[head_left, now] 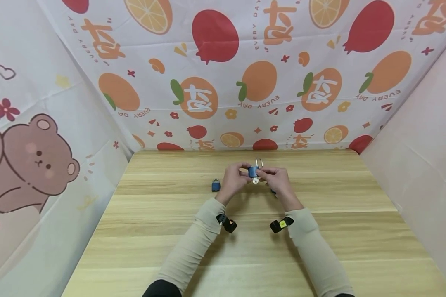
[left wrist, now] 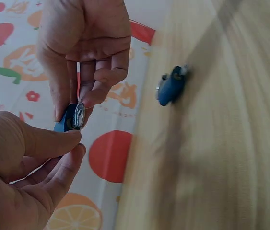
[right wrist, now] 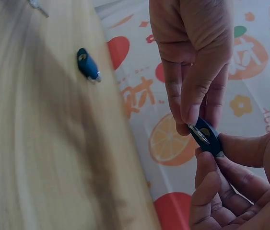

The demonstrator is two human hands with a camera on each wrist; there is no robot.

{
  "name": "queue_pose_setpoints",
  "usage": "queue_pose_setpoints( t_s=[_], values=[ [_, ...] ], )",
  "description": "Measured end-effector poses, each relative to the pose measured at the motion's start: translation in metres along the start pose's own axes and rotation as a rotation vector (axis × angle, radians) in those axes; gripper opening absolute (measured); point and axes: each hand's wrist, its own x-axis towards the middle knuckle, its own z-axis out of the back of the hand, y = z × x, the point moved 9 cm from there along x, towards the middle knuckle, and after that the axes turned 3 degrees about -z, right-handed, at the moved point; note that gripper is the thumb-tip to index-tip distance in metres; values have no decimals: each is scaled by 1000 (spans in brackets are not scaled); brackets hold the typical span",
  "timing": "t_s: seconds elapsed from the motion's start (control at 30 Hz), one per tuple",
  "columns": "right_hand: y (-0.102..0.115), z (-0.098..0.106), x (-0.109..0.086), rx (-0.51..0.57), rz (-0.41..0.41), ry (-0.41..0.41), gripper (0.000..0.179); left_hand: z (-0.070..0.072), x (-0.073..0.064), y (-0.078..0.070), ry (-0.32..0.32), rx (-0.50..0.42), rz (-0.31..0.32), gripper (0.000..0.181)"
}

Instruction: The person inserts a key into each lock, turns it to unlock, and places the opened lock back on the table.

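A small blue padlock is held up between both hands above the back of the table. Its silver shackle stands raised. Beneath the body hang silver keys, also visible against it in the left wrist view. My left hand pinches the padlock's left edge, thumb close to the keys. From the other side, my right hand grips the body, its thumb on the front face. A second blue padlock rests on the table left of my left hand. Another blue padlock is mostly hidden behind my right hand.
The wooden table ends at a fruit-print cloth just beyond the hands. Bear-print cloth hangs at the left and a plain pale cloth at the right. A silver key appears at the right wrist view's top edge.
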Motion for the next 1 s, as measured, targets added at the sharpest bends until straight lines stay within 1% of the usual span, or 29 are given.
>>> queue_pose_setpoints(
  t_s=[0.23, 0.33, 0.53, 0.73, 0.93, 1.0],
  values=[
    [-9, -7, 6, 1, -5, 11, 27, -6, 2, 11, 7, 54, 12, 41],
    [-13, -9, 7, -4, -24, 19, 27, -8, 3, 15, 11, 72, 17, 39],
    [-18, -13, 4, -76, -76, 52, 28, -10, 2, 21, 29, 93, 14, 35],
    [-22, -17, 3, -187, -78, 100, 31, -12, 3, 26, 40, 132, -7, 35],
    [-28, -24, 3, -201, -63, 145, 34, -14, 4, 31, 33, 213, -14, 32],
    [-30, -26, 4, -209, -68, 154, 34, -15, 4, 33, 36, 216, -12, 32]
  ],
)
